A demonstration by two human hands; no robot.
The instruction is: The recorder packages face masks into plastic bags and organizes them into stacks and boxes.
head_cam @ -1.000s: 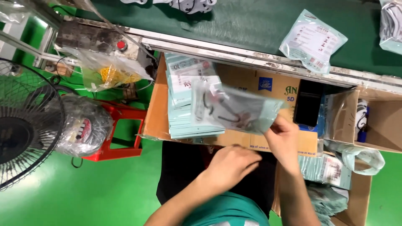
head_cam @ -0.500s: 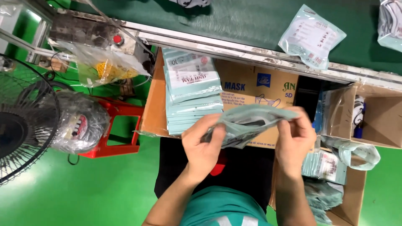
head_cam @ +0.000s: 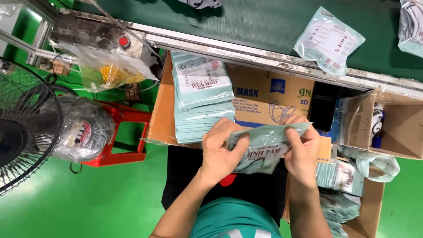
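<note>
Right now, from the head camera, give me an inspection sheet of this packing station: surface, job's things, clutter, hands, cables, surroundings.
Surface: flat cardboard sheet in front of the dark green conveyor belt.
Job's things: pale green pouch held between both hands; stack of like pouches on the cardboard.
Clutter: clear bag with yellow bits; open cardboard box; loose pouch on the belt.
Hands: left hand and right hand both pinch the pouch's upper edge.
Cables: thin wires near the red button.
Surroundings: fan, red stool, green floor.
</note>
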